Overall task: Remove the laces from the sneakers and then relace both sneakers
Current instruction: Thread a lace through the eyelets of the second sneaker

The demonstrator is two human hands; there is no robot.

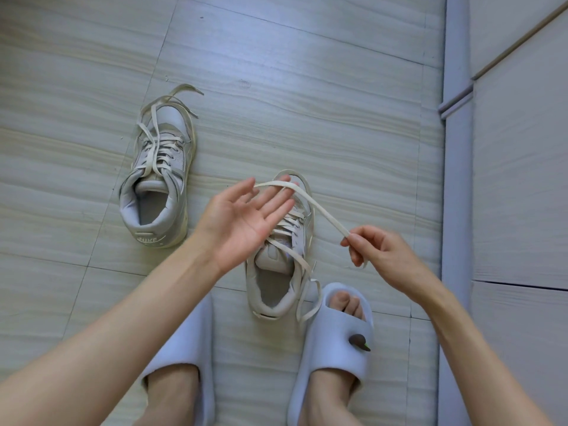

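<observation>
Lace stretched between my two hands above the nearer sneaker.

My right hand (pixel 376 253) pinches one flat cream shoelace (pixel 322 212), which runs up over the spread fingers of my left hand (pixel 246 216), held palm-up and gripping nothing. Below them the pale grey leather sneaker (pixel 276 272) sits on the striped grey tiled floor (pixel 307 87), partly laced; the second grey sneaker (pixel 159 179) lies apart to the left, laces loose. Lilac foam slippers (pixel 335 342) flank the near shoe.
</observation>
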